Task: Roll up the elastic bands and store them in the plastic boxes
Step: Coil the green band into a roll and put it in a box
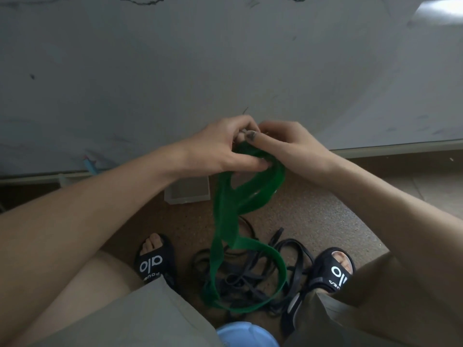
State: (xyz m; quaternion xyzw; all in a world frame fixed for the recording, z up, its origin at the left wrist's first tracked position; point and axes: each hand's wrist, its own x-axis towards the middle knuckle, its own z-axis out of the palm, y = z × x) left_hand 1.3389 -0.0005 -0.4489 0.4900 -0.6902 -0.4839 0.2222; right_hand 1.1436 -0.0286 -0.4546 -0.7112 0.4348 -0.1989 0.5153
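Fingers of both your hands are curled in on the top end of the green band (226,209): your left hand (223,146) pinches it between thumb and fingertips, and your right hand (293,144) grips it from the other side, thumb laid across the fold. Whether a roll has begun inside that grip is hidden.

From your hands the band hangs down in twisted loops between your knees, its lowest loop lying on a heap of black bands (255,279) on the floor. A clear plastic box (188,192) sits on the floor just beyond, partly behind your left wrist.

Judging by the drape, the band is light, soft and limp, with no stiffness of its own. It will probably spring open if you loosen your hold, and the twists look likely to wind in crooked. Hold it at the end, flat between thumb and fingers, and smooth each stretch before it goes in.

Your black slides (151,264) read "alo" in white across the strap; smaller letters below are too blurred to read.
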